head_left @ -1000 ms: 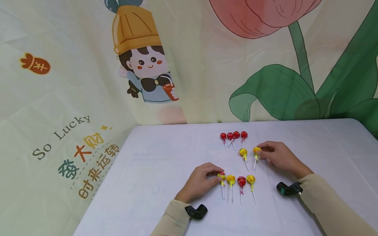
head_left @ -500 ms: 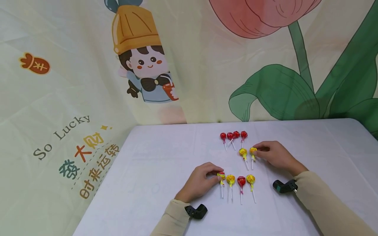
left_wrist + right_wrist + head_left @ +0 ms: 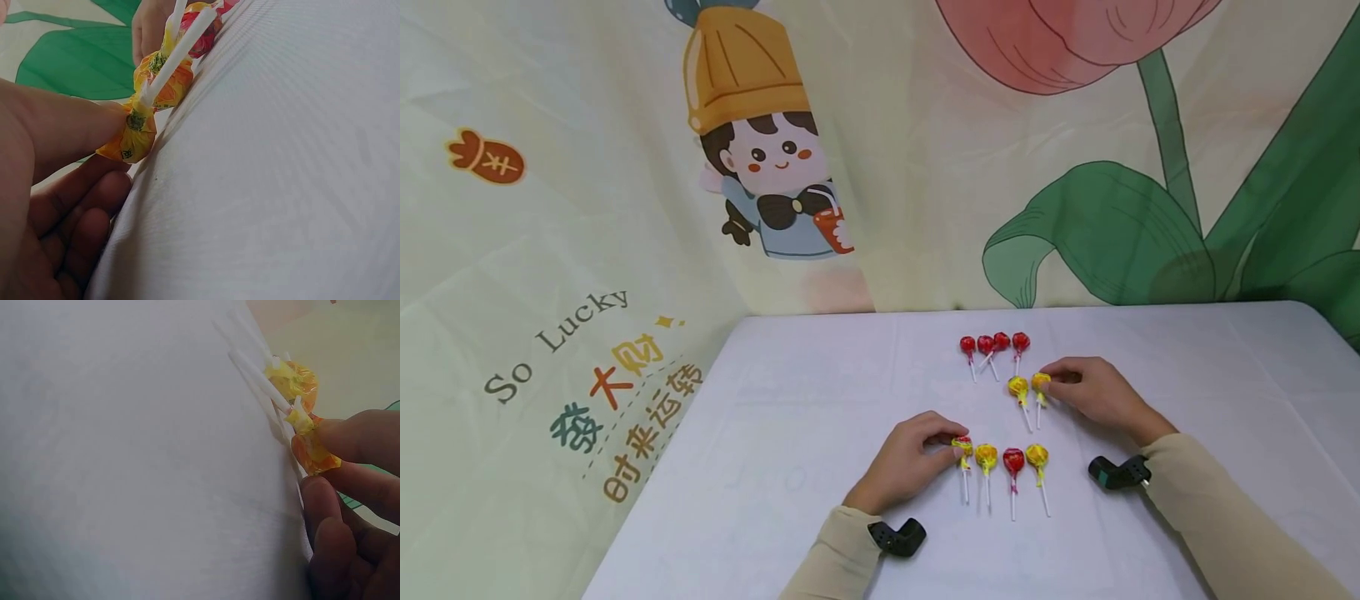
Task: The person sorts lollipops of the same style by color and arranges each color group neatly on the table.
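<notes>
Head view: left hand [image 3: 910, 461] pinches a red-and-yellow lollipop [image 3: 966, 450], right hand [image 3: 1096, 393] a yellow lollipop [image 3: 1039, 381], both by the round end; likely light, hard, slick, best held there.

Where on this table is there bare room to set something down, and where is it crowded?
The white cloth-covered table is bare left of the four far round red lollipops, beyond the left hand, and right of the right hand. Crowded: those lollipops, the two round yellow lollipops at that hand, and the near red-yellow row of four.
</notes>
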A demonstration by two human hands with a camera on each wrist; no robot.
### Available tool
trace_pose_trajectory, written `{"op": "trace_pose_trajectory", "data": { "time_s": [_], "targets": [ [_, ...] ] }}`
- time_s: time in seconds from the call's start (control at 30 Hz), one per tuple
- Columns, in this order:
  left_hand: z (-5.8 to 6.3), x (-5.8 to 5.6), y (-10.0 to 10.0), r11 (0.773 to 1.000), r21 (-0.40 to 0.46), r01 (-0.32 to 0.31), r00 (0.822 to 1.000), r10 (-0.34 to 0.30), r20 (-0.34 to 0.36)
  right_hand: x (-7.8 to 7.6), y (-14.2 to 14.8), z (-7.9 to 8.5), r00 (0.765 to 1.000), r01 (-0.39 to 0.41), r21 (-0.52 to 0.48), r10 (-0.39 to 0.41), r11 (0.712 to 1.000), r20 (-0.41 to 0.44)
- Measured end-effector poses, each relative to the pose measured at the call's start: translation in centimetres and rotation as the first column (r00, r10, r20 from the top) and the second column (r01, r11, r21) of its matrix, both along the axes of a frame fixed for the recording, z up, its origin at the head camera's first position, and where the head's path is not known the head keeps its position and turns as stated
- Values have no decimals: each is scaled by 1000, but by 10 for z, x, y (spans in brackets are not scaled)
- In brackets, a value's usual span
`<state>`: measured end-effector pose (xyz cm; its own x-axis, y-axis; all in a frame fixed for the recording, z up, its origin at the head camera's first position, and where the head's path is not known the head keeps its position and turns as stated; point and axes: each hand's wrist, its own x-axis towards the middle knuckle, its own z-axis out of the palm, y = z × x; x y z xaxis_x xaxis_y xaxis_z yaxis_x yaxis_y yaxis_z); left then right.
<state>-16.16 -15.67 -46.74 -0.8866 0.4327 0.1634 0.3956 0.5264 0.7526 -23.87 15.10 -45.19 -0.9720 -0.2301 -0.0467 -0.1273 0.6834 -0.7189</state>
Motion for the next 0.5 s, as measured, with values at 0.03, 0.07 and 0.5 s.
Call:
{"op": "trace_pose_trajectory", "data": {
  "time_s": [0.03,0.07,0.5],
  "targets": [
    [0,0,0,1000,2,-2,1000,2,2,0,0,0,1000,1,3,-1,1000,0],
    [0,0,0,1000,4,-4,1000,4,5,0,0,0,1000,1,5,-1,1000,1],
    [-4,-3,0,999,23,-32,999,31,38,-1,-1,-2,1000,-14,12,14,1000,3]
  ]
}}
